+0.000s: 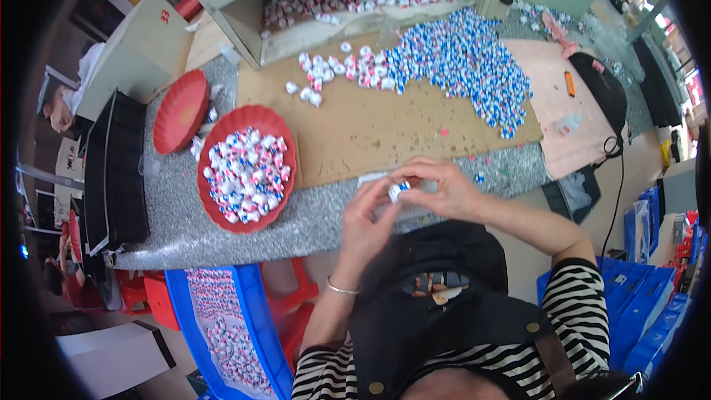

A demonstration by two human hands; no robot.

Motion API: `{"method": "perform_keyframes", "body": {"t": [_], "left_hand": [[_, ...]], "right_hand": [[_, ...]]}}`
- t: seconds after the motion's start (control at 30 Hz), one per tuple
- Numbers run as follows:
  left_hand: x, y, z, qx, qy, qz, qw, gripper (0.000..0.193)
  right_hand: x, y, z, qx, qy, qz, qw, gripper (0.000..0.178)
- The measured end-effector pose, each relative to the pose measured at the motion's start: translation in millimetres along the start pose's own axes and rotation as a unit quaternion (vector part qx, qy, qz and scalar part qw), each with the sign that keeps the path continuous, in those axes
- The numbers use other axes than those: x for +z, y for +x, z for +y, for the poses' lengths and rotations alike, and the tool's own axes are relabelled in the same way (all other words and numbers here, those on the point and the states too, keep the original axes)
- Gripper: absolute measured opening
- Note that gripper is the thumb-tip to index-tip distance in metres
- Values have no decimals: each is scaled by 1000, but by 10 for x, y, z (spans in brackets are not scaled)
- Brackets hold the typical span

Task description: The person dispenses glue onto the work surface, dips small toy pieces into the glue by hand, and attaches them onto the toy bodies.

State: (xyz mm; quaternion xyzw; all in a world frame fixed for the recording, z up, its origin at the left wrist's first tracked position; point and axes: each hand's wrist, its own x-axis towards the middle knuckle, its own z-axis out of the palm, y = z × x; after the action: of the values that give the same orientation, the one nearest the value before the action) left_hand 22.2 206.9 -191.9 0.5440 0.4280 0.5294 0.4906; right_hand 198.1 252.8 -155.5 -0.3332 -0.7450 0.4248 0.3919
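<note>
In front of my apron, both hands meet at the counter's near edge around a small white-and-blue piece [398, 191]. The fingertips of my left hand [364, 216] are closed against its left side. From the right, my right hand [442, 189] pinches the same piece between thumb and fingers. Its exact kind is too small to make out. Beyond my hands, a heap of small blue-and-white pieces [466, 59] spreads over a brown cardboard sheet [355, 137]. Looser white-and-pink pieces [348, 68] lie at the heap's left.
A red scalloped bowl [244, 115] of mixed pieces stands left on the grey counter [318, 215], beside another red bowl [178, 115]. Behind is a grey metal box [244, 30] filled with pieces. An orange cutter [569, 84] lies right. Below left sits a blue crate [255, 296].
</note>
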Motion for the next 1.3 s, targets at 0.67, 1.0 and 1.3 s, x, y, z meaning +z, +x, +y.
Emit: {"method": "perform_keyframes", "body": {"t": [0.67,1.0,1.3], "left_hand": [[-661,1423,119,94,559,139,812,16],[-650,1370,-123,-11,136,81,987,22],[-147,9,-55,-173,-233,-3,957,34]], "right_hand": [[-627,1064,1027,-39,-452,-71,888,10],[-932,393,528,-1,-293,-39,955,15],[-868,167,596,11,-433,-91,897,18]]}}
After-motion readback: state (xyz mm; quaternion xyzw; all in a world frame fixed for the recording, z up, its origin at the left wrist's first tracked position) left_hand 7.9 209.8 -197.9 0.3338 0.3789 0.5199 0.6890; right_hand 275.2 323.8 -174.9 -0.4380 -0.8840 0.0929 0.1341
